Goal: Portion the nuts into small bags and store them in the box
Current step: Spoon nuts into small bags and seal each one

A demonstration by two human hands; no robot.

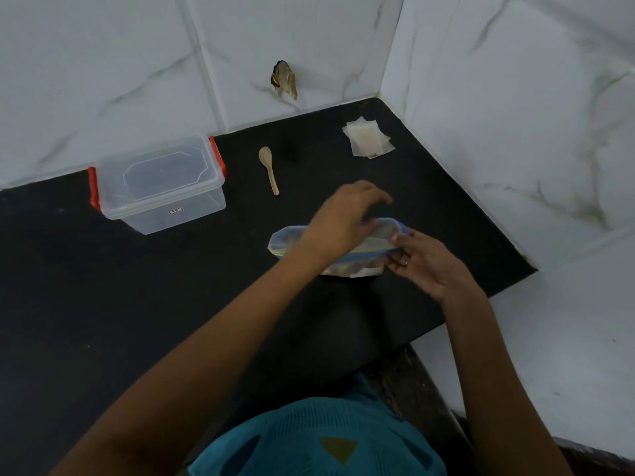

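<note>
A large clear zip bag of nuts (pixel 357 266) with a blue zip strip stands on the black counter (pixel 137 286), its mouth spread wide. My left hand (pixel 343 221) is over the mouth, thumb on the far rim, fingers loosely bent. My right hand (pixel 422 262) pinches the near right corner of the zip strip. A clear plastic box (pixel 161 183) with red clips and its lid on sits at the back left. A small wooden spoon (pixel 268 169) lies between box and bag. A stack of small clear bags (pixel 369 138) lies in the far right corner.
White marble-look tiled walls (pixel 515 97) close the counter at the back and right. A scrap of dark debris (pixel 284 80) sticks to the back wall. The counter's front edge runs diagonally at the lower right, with a white floor below.
</note>
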